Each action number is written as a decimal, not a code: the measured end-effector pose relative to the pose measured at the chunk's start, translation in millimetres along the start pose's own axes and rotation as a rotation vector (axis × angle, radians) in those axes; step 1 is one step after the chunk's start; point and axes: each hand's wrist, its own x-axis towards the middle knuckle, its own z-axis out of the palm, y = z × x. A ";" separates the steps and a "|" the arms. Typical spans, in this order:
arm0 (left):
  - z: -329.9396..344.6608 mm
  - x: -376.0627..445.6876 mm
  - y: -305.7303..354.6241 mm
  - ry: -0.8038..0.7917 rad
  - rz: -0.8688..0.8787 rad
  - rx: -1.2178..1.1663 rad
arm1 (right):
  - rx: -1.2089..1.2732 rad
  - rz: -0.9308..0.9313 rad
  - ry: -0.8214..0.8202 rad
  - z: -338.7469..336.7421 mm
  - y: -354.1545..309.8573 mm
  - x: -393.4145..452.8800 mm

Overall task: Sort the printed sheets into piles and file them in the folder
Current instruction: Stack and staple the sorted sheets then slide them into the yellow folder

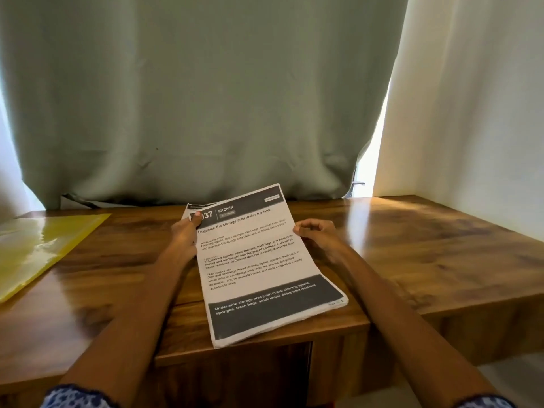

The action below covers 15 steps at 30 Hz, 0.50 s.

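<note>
A stack of printed sheets (265, 269) lies tilted over the near edge of the wooden table (426, 254); its top page reads "KITCHEN" with dark bands at top and bottom. My left hand (186, 234) grips the stack's upper left corner, thumb on the top page. My right hand (316, 234) pinches the right edge of the stack, fingers curled. Another sheet's corner (191, 208) peeks out behind the stack. A yellow plastic folder (38, 248) lies flat at the table's far left, away from both hands.
A grey-green curtain (206, 98) hangs right behind the table. A white wall (471, 113) borders the right side, with a bright gap between it and the curtain. The table steps down at its near edge below the stack.
</note>
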 end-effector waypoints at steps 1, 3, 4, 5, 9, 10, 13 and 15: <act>1.9 2.5 -2.0 0.012 0.003 0.000 | 0.001 0.003 -0.009 -0.4 1.5 1.8; 3.8 6.3 -1.4 0.029 0.016 -0.002 | 0.001 0.002 -0.023 0.8 1.2 6.7; 4.6 7.1 0.4 0.031 0.020 -0.004 | -0.002 0.001 -0.027 1.3 0.1 8.7; 4.1 8.0 2.3 0.037 0.024 -0.003 | -0.003 0.002 -0.031 1.8 -0.2 10.6; 0.5 10.6 8.5 0.088 0.063 -0.025 | -0.063 -0.018 -0.069 2.1 -1.9 11.8; 0.1 10.9 9.6 0.100 0.075 -0.034 | -0.081 -0.020 -0.076 2.3 -3.0 10.7; -0.3 11.8 11.7 0.128 0.104 -0.058 | -0.145 -0.032 -0.066 2.5 -6.5 8.0; -2.2 12.4 11.4 0.145 0.108 -0.070 | -0.180 -0.039 -0.060 0.7 -8.2 5.2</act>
